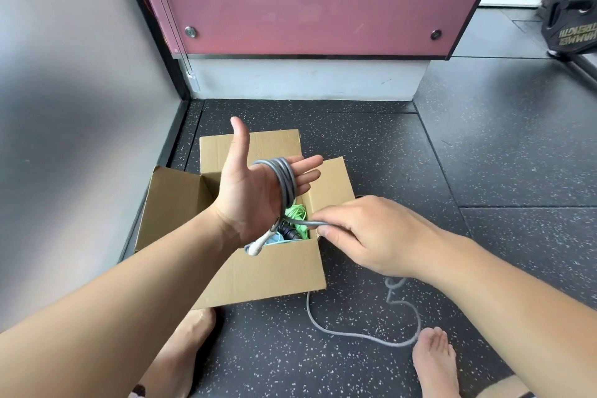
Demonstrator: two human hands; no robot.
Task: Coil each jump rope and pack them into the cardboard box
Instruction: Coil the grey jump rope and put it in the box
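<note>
Head view: grey rope (pixel 286 181) around left grip (pixel 255 194), tail in right grip (pixel 365 233).

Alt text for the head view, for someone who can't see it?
A grey jump rope is looped several times around the open left hand while the right hand pinches its free length, above an open cardboard box holding a green rope. The rest trails across the speckled floor.

Gold lettering is showing upside down on the black weight plate (pixel 571 21) at the far right; "TRENGTH" is reading plainly; the other line is running off, only "MMER".
</note>
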